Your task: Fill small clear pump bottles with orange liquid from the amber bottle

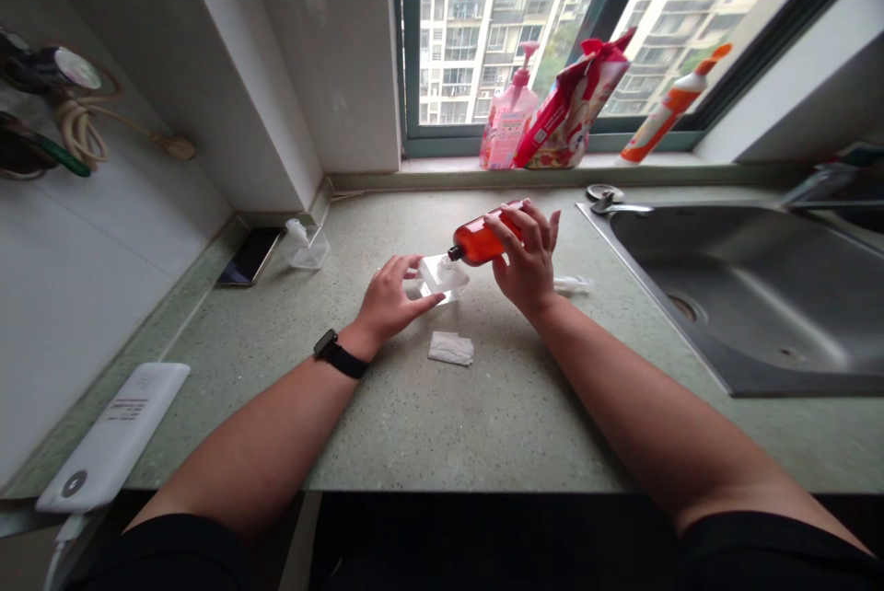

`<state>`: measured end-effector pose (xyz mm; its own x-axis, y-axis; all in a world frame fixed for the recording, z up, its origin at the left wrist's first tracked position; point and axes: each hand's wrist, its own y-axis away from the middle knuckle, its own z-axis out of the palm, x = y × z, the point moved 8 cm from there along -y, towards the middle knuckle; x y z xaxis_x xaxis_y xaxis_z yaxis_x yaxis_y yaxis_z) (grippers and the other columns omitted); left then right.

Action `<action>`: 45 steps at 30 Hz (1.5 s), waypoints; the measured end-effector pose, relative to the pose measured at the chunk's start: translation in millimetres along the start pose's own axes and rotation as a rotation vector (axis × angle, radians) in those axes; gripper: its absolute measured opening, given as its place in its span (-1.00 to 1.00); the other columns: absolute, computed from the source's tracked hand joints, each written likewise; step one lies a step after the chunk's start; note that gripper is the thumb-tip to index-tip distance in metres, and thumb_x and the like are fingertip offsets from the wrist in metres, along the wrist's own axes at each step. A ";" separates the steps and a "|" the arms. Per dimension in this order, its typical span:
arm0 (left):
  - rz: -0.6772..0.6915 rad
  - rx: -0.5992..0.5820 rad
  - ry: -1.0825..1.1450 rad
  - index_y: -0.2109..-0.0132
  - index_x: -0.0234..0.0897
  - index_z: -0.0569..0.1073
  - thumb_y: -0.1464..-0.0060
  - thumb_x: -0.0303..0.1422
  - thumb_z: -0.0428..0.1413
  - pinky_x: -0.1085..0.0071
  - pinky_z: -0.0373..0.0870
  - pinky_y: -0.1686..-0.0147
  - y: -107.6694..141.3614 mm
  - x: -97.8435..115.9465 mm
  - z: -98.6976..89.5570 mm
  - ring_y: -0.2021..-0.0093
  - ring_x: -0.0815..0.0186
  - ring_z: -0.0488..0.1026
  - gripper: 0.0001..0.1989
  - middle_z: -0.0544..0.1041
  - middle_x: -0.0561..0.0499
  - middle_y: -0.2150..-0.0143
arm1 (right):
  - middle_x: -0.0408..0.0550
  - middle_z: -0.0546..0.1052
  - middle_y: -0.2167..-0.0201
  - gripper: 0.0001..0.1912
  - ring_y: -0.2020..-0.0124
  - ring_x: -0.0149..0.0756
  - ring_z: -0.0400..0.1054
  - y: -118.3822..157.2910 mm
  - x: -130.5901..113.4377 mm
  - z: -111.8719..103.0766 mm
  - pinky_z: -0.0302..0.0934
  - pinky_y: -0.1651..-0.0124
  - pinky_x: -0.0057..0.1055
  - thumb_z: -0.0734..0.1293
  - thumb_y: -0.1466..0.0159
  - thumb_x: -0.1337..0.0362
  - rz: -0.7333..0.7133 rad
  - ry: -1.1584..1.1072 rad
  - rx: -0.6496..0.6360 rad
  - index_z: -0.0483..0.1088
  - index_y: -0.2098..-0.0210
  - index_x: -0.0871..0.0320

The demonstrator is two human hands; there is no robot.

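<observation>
My right hand (pixel 529 250) is wrapped round an amber-orange bottle (pixel 480 239), tipped so that its dark threaded neck points down and left. The uncapped mouth is just above a small clear plastic box (pixel 442 280). My left hand (pixel 395 298) grips that box from the left, thumb at the near side and fingers at the far side. What is inside the box is hard to make out through glare. A folded white tissue (pixel 451 349) lies on the counter in front of it. Behind my right wrist is a clear and white plastic piece (pixel 575 284), partly hidden.
Left along the counter are another clear box (pixel 308 250) with a white pump head, a phone (pixel 250 257) and a white power bank (pixel 117 434). A steel sink (pixel 718 370) is at right. A pink pump bottle (pixel 509 126), red bag (pixel 576 108) and orange-white bottle (pixel 663 120) line the sill.
</observation>
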<state>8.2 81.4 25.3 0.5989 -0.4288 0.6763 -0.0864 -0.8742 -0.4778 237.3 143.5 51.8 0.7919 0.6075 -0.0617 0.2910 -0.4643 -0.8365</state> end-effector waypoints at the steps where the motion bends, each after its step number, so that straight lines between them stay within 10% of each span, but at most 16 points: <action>1: -0.001 -0.002 -0.001 -0.19 -0.23 0.45 -0.10 -0.11 0.45 0.09 0.66 0.00 0.0 0.0 0.1 0.01 0.08 0.67 -0.38 0.57 -0.16 -0.10 | -0.01 0.41 -0.35 -0.23 -0.53 0.13 0.10 0.1 -0.3 -0.6 -0.24 -0.57 0.44 0.30 -0.34 0.47 -0.005 0.001 0.008 0.24 -0.45 -0.25; 45: 0.001 0.000 -0.008 -0.21 -0.24 0.45 -0.10 -0.11 0.46 0.11 0.65 -0.01 0.2 -0.9 0.7 0.00 0.08 0.67 -0.36 0.57 -0.16 -0.12 | -0.03 0.35 -0.41 -0.26 -0.57 0.19 0.02 -1.4 0.8 1.6 -0.31 -0.58 0.47 0.27 -0.38 0.45 0.025 0.010 -0.099 0.24 -0.46 -0.27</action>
<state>8.2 81.8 24.2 0.6051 -0.4281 0.6712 -0.0869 -0.8736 -0.4788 236.6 145.6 52.0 0.8048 0.5887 -0.0756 0.3224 -0.5406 -0.7771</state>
